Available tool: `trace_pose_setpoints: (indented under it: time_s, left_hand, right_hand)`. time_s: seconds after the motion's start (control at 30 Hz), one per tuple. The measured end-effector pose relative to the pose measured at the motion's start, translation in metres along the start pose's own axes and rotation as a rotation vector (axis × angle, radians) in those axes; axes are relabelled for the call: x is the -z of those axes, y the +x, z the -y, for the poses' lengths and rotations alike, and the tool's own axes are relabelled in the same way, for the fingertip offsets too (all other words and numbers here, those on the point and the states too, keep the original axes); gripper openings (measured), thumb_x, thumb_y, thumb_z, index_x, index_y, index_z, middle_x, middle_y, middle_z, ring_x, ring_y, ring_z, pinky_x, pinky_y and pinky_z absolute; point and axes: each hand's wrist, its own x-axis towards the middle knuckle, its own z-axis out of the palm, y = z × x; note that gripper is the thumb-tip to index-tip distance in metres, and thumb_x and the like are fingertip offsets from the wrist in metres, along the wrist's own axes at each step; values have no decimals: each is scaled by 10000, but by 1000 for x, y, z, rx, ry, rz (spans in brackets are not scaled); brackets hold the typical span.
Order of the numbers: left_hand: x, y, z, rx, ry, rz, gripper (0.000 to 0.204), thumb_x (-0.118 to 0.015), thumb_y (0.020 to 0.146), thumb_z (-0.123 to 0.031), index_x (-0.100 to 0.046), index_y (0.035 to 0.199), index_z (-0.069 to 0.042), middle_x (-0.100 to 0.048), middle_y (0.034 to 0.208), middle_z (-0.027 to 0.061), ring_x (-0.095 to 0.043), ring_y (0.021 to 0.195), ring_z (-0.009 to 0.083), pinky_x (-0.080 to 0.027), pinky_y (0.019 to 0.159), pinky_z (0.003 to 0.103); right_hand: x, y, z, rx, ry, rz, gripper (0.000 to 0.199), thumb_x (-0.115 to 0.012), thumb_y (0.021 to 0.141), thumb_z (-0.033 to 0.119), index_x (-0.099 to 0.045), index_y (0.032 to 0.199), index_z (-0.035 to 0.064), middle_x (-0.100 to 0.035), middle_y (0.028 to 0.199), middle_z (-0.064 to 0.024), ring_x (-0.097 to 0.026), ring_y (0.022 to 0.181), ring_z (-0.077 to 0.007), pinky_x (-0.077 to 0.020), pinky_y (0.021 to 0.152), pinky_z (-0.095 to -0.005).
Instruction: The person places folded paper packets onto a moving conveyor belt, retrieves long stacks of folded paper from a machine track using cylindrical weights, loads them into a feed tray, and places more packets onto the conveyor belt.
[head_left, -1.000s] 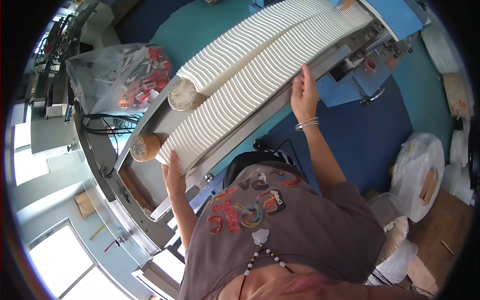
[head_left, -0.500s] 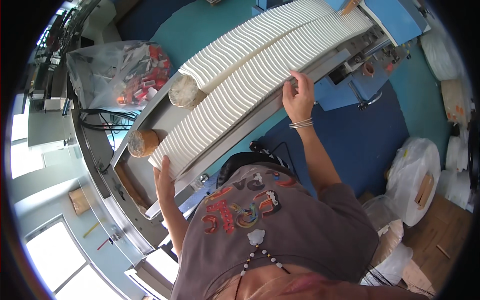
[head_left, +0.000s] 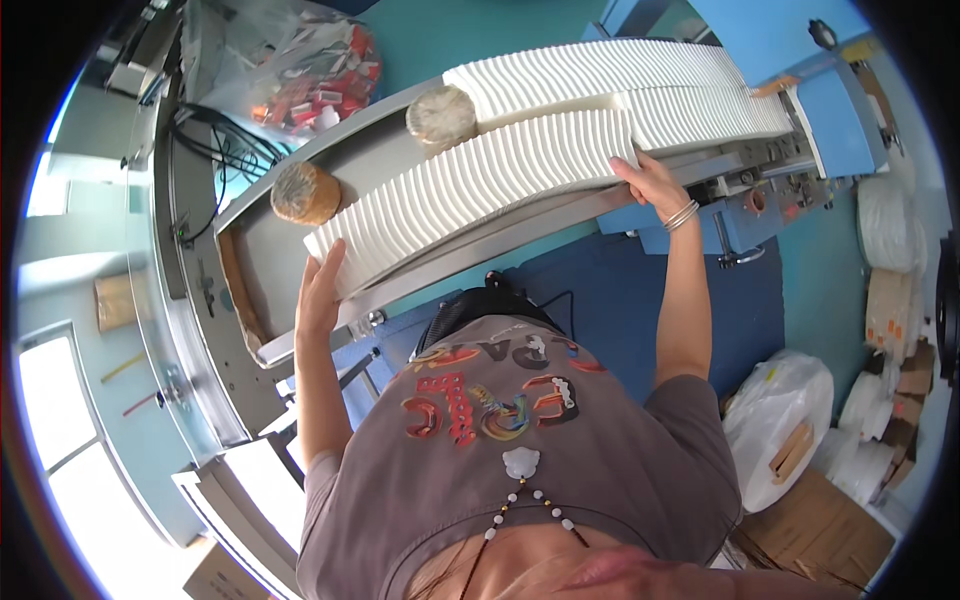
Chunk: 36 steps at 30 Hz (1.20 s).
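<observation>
A long row of thin white pieces [head_left: 480, 182], standing packed face to face, lies along the near side of a metal trough [head_left: 378, 150]. My left hand [head_left: 322, 285] presses against its left end, fingers behind the end piece and partly hidden. At the right end, my right hand [head_left: 652, 186] closes in from the near side, its fingertips at the last piece. The row is clamped between both hands. Just past my right hand, a separate stretch of the same white pieces [head_left: 705, 118] runs on to the right. A second white row [head_left: 590, 78] lies along the far side.
Two round, wrapped blocks [head_left: 441, 116] stand in the trough at the left ends of the rows. A blue machine [head_left: 775, 45] sits at the right end. Beyond the trough is a clear bag [head_left: 310, 75] of red and white scraps. Wrapped rolls [head_left: 785, 430] stand at lower right.
My right hand has come to the row's right end, and a gap now parts the near row there from the pieces further right. My left hand stays at the left end. The view has shifted.
</observation>
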Motion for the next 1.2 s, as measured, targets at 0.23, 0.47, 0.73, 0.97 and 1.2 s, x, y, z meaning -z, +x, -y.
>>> trace_pose_setpoints:
  time_s: [0.23, 0.47, 0.73, 0.97, 1.2]
  left_hand:
    - [115, 4, 25, 52, 91, -196, 614, -623, 870, -388, -469, 1259, 60, -560, 1201, 142, -533, 1090, 190, -402, 942, 291]
    - [195, -26, 14, 118, 830, -436, 733, -640, 821, -462, -444, 1282, 73, -572, 1201, 209, -554, 1111, 305, -391, 976, 361]
    - [83, 93, -60, -481, 988, -440, 871, -648, 730, -597, -422, 1332, -9, -467, 1301, 269, -447, 1215, 393, -364, 1000, 432]
    - [27, 155, -74, -327, 993, -66, 702, -728, 599, -419, -561, 1158, -30, -571, 1125, 227, -564, 1033, 335, -442, 881, 402]
    - [-148, 61, -176, -917, 946, 215, 609, -705, 633, -338, -578, 1108, 21, -580, 1092, 220, -582, 976, 348, -463, 859, 385]
  right_hand:
    - [-97, -12, 23, 181, -24, 313, 656, -703, 790, 465, -555, 1225, -4, -635, 928, -39, -570, 791, -78, -466, 660, -229]
    - [-188, -1, 64, 86, 523, 343, 691, -583, 825, 598, -598, 1113, -31, -603, 880, -63, -570, 784, -76, -466, 703, -198]
    - [-204, 4, 57, 49, 551, 488, 821, -653, 803, 536, -364, 1328, -25, -599, 1109, -111, -593, 996, -139, -487, 834, -267]
    - [-227, -1, 55, 177, 266, 214, 954, -703, 757, 507, -251, 1361, -75, -498, 1251, -224, -476, 1186, -265, -386, 1001, -349]
    - [-248, -5, 55, 288, 40, 174, 1034, -704, 725, 554, -208, 1352, -103, -506, 1177, -313, -547, 1083, -387, -424, 962, -394]
